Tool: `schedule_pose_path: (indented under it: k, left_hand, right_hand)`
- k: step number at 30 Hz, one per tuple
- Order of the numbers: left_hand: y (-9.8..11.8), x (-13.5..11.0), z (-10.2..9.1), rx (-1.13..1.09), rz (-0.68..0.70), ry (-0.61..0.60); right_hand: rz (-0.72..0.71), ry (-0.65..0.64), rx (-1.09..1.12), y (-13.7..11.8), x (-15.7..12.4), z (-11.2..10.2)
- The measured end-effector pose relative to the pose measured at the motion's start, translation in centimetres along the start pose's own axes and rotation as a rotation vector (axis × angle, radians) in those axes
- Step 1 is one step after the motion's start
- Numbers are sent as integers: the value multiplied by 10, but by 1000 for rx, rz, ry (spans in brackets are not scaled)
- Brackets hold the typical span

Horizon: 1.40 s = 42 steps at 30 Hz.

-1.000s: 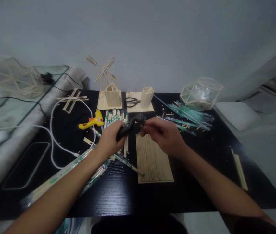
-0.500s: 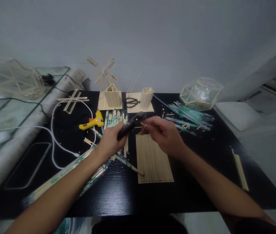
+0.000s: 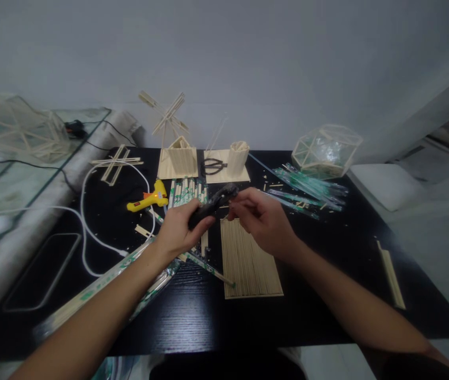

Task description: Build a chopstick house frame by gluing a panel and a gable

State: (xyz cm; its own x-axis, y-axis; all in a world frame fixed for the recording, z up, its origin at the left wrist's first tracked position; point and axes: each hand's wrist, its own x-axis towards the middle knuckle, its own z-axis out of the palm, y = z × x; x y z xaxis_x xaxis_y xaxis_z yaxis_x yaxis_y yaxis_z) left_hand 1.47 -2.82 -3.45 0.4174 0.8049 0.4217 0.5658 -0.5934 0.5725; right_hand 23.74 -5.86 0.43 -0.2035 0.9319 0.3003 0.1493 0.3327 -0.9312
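My left hand (image 3: 183, 224) is wrapped round a black hand tool (image 3: 224, 196), perhaps pliers, with the thumb stretched along its underside. The tool's dark head points right, towards my right hand (image 3: 262, 219). The fingers of that hand are pinched together right beside the tool's head; what they hold is hidden. Below the two hands lies a flat rectangular panel of wooden sticks (image 3: 250, 261), edged with thin strips. One wrapped chopstick (image 3: 212, 271) rests with its tip on the panel's left side.
A yellow glue gun (image 3: 148, 196) with a white cable (image 3: 84, 221) lies left. Behind stand a stick windmill house (image 3: 182, 161) and a stick cylinder (image 3: 238, 158), with black scissors (image 3: 213, 167) between them. Empty wrappers (image 3: 311, 184) and a faceted frame (image 3: 325, 150) are right, wrapped chopsticks (image 3: 101, 285) front left.
The tool's head has shifted slightly right and lower, and my left thumb has stretched out along it. My right hand stays nearly in place, its fingertips slightly more closed in.
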Motion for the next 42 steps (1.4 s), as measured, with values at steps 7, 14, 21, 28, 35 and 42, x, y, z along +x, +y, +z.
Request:
schedule_pose_path:
  k: [7,14,21,28,35,42]
  left_hand:
    - [-4,-1,1,131,117,69]
    - [-6,-1,0,120,196,78]
    - [-10,-1,0,73,241,62]
    - [-11,-1,-1,46,232,42]
    - [-2,0,-2,53,159,17]
    - [3,0,-2,70,56,-20]
  right_hand:
    - [20,-88,135,-6,1,-3]
    - [69,-183,240,-7,5,-9]
    - [237,-304,435,-3,9,-13]
    - [226,-283,426,-3,8,-12]
    - [218,-243,401,-6,7,-12]
    - [228,-176,379,-4,7,-9]
